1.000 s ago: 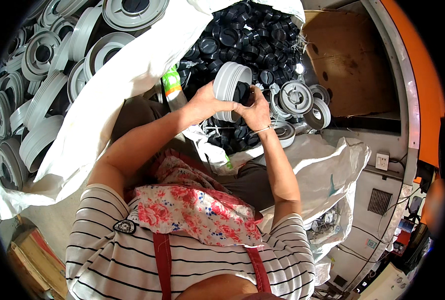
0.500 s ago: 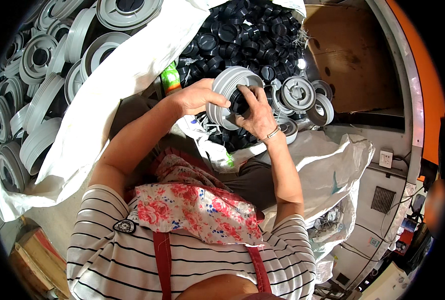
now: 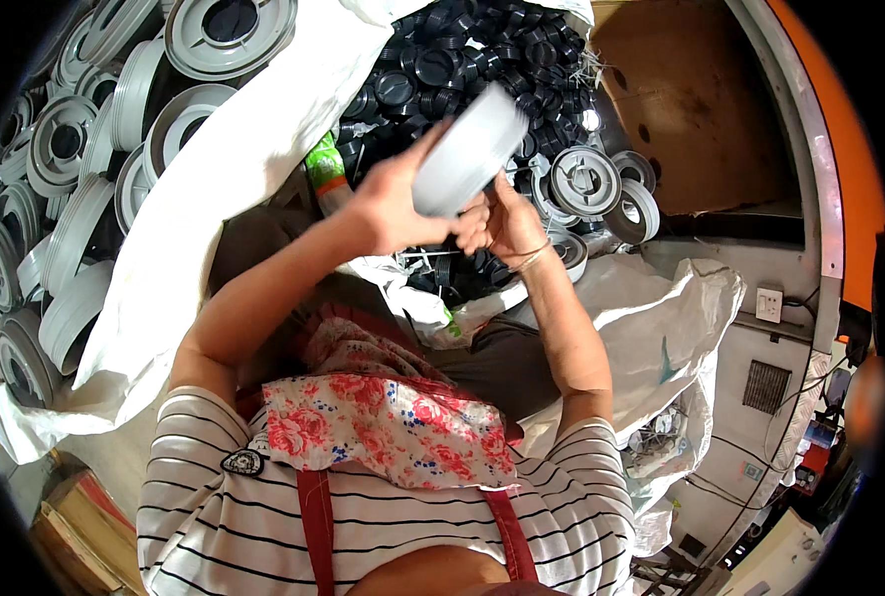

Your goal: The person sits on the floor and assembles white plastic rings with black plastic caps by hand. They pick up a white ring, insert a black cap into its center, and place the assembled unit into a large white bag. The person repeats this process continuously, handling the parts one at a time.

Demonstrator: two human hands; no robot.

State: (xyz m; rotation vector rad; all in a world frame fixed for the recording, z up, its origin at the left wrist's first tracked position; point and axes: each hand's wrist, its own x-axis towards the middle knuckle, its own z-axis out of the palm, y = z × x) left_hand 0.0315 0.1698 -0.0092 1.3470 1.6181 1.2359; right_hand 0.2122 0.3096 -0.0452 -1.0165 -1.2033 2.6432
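Observation:
A grey threaded plastic ring (image 3: 470, 149), blurred by motion, is tilted with its outer side toward me. My left hand (image 3: 395, 204) is wrapped around its left and lower side. Against its lower right edge is my right hand (image 3: 510, 226), thumb up and fingers curled in; whatever they hold is hidden. The ring's inner opening is turned out of sight. Right below and behind both hands, a white sack holds a heap of black plastic caps (image 3: 434, 68). More grey flanged rings (image 3: 585, 182) lie at the right side of this heap.
A large white sack (image 3: 248, 134) at the left bulges with several big grey rings (image 3: 63, 144). An open cardboard box (image 3: 701, 109) stands at the far right. Another white sack (image 3: 651, 328) lies by the grey cabinet wall (image 3: 730, 397). A floral apron (image 3: 393, 422) covers my lap.
The grey ring has tipped, turning its opening away and its outer side toward me. My right hand's fingers have left the ring's centre and now curl below its right edge.

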